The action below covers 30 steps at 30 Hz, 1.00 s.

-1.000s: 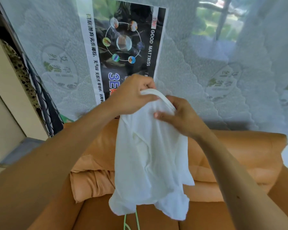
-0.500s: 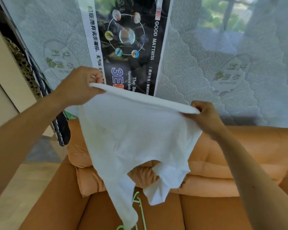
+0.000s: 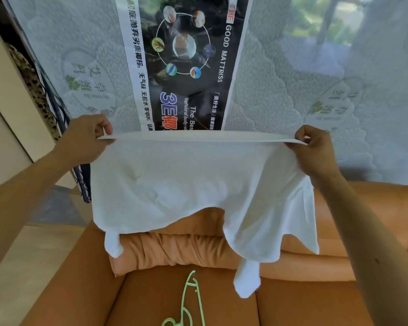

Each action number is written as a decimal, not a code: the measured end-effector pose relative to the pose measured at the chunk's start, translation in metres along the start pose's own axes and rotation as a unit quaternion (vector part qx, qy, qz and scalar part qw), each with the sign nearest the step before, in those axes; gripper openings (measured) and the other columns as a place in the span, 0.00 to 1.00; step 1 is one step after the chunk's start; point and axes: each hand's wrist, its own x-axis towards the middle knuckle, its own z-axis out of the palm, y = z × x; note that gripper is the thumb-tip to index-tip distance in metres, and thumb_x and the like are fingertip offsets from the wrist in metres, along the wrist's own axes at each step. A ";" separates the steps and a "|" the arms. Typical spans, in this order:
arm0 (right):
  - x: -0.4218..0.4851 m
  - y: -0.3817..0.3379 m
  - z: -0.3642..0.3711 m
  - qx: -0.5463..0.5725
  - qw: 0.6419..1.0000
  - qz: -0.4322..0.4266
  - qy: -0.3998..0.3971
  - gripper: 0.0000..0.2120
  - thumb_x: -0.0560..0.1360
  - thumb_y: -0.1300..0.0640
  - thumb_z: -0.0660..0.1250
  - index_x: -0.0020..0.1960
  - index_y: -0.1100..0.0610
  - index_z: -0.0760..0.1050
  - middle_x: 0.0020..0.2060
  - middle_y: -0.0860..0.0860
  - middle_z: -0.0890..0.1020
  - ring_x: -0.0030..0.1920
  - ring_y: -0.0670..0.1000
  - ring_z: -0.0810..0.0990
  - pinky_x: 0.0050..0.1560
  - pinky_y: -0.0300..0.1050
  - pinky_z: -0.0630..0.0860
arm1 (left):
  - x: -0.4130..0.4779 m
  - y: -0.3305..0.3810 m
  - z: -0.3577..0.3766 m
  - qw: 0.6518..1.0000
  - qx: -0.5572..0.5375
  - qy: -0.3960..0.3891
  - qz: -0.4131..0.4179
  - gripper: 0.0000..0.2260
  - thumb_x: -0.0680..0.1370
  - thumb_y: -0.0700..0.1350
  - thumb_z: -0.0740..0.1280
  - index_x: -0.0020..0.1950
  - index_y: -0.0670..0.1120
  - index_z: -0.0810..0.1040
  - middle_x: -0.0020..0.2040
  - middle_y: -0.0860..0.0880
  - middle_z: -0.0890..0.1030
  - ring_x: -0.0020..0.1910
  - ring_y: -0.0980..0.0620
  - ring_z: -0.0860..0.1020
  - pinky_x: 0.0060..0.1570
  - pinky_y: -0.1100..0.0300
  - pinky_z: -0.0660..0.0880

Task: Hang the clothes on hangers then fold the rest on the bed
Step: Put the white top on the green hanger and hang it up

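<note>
Fabric of the white garment is looking thin, light & floppy, so we're judging its banded top edge the surest place to take it. We're pulling that edge taut btwn left hand & right hand, each pinching one end, thumb vs curled fingers. It's hanging in mid-air over the orange cushions, w/ the green hanger lying below, apart.
</note>
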 end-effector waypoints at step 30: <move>-0.033 -0.084 0.129 0.093 0.981 0.121 -0.123 0.12 0.73 0.50 0.65 0.42 0.59 0.79 0.36 0.49 0.80 0.39 0.48 0.79 0.43 0.48 0.77 | -0.020 0.142 0.038 0.940 -0.336 0.004 0.054 0.07 0.78 0.47 0.69 0.49 0.43 0.80 0.40 0.46 0.82 0.37 0.50 0.78 0.40 0.55 0.73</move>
